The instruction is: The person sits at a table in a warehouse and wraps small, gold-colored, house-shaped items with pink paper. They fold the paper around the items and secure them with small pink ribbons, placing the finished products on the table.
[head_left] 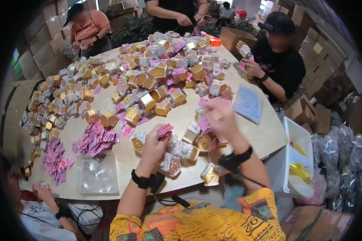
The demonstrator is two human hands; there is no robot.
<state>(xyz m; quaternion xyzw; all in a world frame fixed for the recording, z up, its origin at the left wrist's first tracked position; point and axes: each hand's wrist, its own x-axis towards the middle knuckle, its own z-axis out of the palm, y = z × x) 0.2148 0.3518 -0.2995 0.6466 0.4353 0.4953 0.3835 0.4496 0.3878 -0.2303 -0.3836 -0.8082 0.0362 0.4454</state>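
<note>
My left hand (155, 145) is closed on a small stack of pink printed cards (164, 130), held over the near part of the table. To its right, my right hand (222, 116) is raised and smeared by motion, so its grip does not show. Beside its fingers is a pink card (205, 125); whether the hand holds it I cannot tell. Between and below my hands lie gold and silver glittery house-shaped ornaments (180, 148) in clear wrap. One gold house ornament (210, 175) shows at the table's near edge, below my right wrist.
A large heap of wrapped ornaments (149, 76) covers the table (181, 114). Pink card piles (95, 138) and a clear plastic tray (97, 176) lie at left. A bluish packet (247, 105) lies at right, near a white bin (287, 160). Several co-workers sit or stand around.
</note>
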